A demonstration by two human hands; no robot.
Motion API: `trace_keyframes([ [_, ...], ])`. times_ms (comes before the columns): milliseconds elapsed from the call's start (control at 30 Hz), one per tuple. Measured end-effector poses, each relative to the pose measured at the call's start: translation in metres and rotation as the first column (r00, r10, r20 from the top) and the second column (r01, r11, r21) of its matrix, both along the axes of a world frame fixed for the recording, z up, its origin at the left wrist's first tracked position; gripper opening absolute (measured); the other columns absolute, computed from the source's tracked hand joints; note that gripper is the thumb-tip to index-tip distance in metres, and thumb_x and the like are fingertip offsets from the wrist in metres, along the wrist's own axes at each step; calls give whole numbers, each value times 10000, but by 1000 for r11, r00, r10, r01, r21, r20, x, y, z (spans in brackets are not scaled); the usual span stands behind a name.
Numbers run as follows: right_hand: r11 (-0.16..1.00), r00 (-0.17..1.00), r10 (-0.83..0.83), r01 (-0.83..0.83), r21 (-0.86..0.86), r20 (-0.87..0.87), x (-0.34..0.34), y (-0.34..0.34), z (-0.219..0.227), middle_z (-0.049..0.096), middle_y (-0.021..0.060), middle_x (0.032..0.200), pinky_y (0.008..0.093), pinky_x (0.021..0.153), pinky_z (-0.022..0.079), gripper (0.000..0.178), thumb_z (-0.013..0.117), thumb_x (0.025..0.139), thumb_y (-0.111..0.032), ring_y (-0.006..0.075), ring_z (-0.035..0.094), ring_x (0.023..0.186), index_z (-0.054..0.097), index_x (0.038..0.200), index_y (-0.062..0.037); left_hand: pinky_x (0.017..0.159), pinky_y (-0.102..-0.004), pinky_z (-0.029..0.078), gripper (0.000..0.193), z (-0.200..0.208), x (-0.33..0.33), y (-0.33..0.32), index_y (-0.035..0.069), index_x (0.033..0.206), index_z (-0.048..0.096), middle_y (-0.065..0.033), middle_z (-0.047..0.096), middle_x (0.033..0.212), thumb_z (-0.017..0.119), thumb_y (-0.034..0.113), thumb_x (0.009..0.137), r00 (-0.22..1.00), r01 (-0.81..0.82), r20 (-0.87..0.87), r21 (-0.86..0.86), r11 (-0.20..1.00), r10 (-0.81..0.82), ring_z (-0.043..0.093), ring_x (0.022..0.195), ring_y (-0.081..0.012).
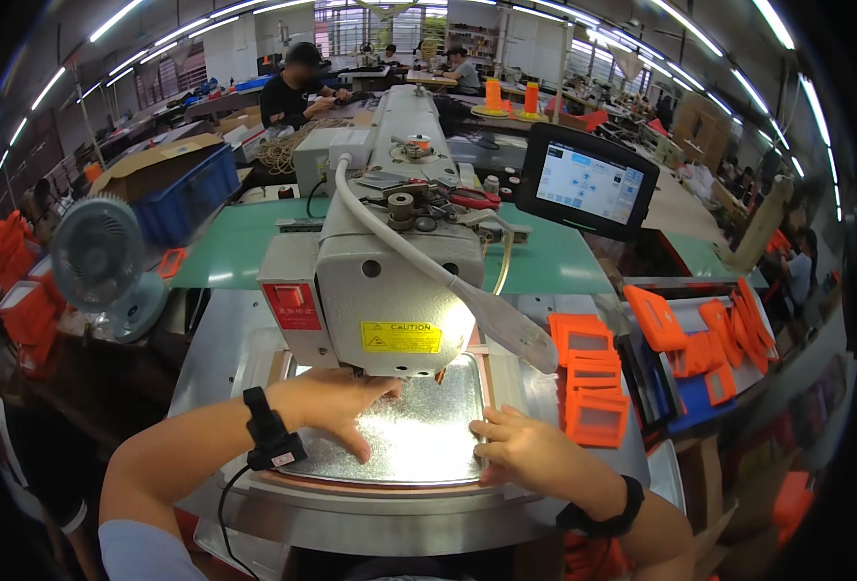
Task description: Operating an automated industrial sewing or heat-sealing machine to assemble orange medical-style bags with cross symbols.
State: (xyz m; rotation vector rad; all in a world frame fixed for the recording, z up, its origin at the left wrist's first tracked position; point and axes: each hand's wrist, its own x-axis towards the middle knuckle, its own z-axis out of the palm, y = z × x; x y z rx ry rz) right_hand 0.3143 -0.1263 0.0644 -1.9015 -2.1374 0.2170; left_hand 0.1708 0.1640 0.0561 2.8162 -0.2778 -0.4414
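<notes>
A shiny metal plate [399, 441] with rounded corners lies in a frame under the head of a grey industrial sewing machine [380, 266]. My left hand [336, 405] reaches over the plate's left part, thumb spread away from the fingers; its fingertips go partly out of sight beneath the machine head. At the plate's right edge rests my right hand [525, 450], with fingers apart and touching the rim. I see nothing held in either hand. A black strap with a small boxy device and cable [272, 441] is on my left wrist, another black strap [608, 513] on my right.
Orange-framed pieces [593, 378] are stacked right of the plate, more [719, 339] in a tray beyond. A touchscreen [586, 181] stands behind right, a fan [99, 252] at left. A pale flexible arm [506, 324] hangs low beside the machine head. People sit at tables farther back.
</notes>
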Motion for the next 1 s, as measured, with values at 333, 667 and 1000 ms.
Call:
trace_keyframes([
  [333, 999, 999, -39, 38, -6, -29, 1, -5, -2, 640, 150, 1204, 420, 1016, 451, 340, 807, 713, -216, 352, 553, 1194, 698, 955, -4, 1088, -472, 394, 733, -1, -38, -34, -32, 1322, 509, -311, 427, 1427, 805, 317, 749, 966, -50, 249, -69, 996, 66, 444, 1313, -462],
  [667, 991, 977, -133, 128, -37, -165, 4, -6, -6, 654, 103, 1112, 363, 886, 516, 426, 807, 697, -175, 315, 611, 1028, 638, 1042, 10, 1058, -740, 234, 1101, 15, -38, -45, 94, 1501, 368, -289, 128, 1592, 827, 590, 632, 973, -207, -122, -60, 977, 198, 93, 1484, -460],
  [1000, 977, 967, -208, 198, -82, -149, 38, 16, -5, 558, 217, 1251, 410, 983, 450, 585, 813, 706, -176, 349, 534, 1193, 567, 1164, 92, 1154, -516, 243, 1103, 16, -35, -43, 52, 1489, 371, -333, 174, 1562, 823, 607, 649, 985, -153, -88, -86, 985, 145, 153, 1464, -484],
])
